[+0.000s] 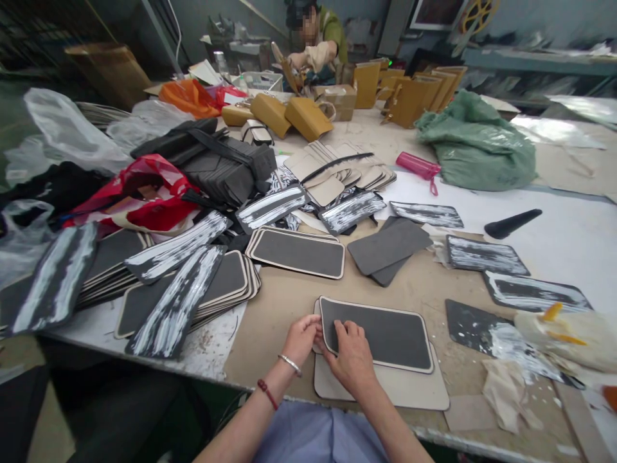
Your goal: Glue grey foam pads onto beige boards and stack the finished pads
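Observation:
A dark grey rectangular panel with a cream border [390, 331] lies tilted over a cream panel [385, 389] at the table's front. At its left edge, the fingers of my left hand [303, 341] are pinched together on the rim. My right hand [354, 360] presses bent fingers onto the dark face, its thumb by the same left edge. What lies under that thumb is hidden. Just behind is a small stack of similar bordered panels [296, 254]. Two plain dark pieces [388, 247] overlap to the right of that stack.
Several dark strips smeared with white [178, 302] rest on panel stacks at left; more lie right. A glue-smeared board [506, 341] and a pale container [569, 334] sit at right. Farther back are a green bag [477, 145], mustard bags [308, 119] and a co-worker [332, 32].

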The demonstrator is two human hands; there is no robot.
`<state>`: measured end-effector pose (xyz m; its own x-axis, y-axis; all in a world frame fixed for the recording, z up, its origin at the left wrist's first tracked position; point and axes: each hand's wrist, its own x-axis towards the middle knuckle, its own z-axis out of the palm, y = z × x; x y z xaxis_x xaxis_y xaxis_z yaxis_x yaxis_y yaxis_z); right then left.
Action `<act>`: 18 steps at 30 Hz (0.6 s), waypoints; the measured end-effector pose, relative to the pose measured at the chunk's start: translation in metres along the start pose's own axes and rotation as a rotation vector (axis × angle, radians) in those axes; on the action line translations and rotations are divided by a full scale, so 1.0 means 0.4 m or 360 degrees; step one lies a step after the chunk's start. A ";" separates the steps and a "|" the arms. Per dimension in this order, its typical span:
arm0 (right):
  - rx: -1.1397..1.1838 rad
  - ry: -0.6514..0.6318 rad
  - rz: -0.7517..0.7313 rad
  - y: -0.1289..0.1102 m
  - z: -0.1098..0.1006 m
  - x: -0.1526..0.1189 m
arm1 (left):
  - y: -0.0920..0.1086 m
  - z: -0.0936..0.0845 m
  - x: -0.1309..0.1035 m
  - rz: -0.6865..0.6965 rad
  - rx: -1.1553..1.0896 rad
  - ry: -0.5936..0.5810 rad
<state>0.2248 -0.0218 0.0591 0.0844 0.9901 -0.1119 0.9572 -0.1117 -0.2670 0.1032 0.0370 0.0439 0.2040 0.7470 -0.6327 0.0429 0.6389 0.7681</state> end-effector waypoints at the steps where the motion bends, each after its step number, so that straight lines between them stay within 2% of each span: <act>1: -0.0016 -0.0015 -0.0006 0.002 0.001 0.001 | 0.000 0.002 -0.003 -0.0022 -0.0094 -0.0030; 4: -0.0054 -0.0108 -0.0017 0.003 0.002 0.003 | 0.005 0.012 -0.013 -0.0059 -0.0283 -0.0053; 8: -0.0062 -0.0251 0.0047 -0.013 -0.006 0.004 | 0.023 0.035 -0.023 -0.0228 -0.0458 -0.0099; 10: -0.0059 -0.0275 0.0091 -0.022 -0.012 -0.002 | 0.030 0.047 -0.019 -0.0268 -0.0351 -0.0071; 13: 0.0029 -0.0201 0.0090 -0.021 -0.026 -0.031 | 0.035 0.060 -0.007 -0.0193 -0.0147 0.0014; 18: 0.0329 -0.0053 -0.0050 0.008 -0.055 -0.135 | 0.055 0.071 -0.010 0.0001 0.0111 0.0033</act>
<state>0.2295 -0.0739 0.0853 0.0426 0.9904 -0.1313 0.8818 -0.0990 -0.4611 0.1313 0.0430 0.0662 0.1836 0.7515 -0.6336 0.1109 0.6246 0.7730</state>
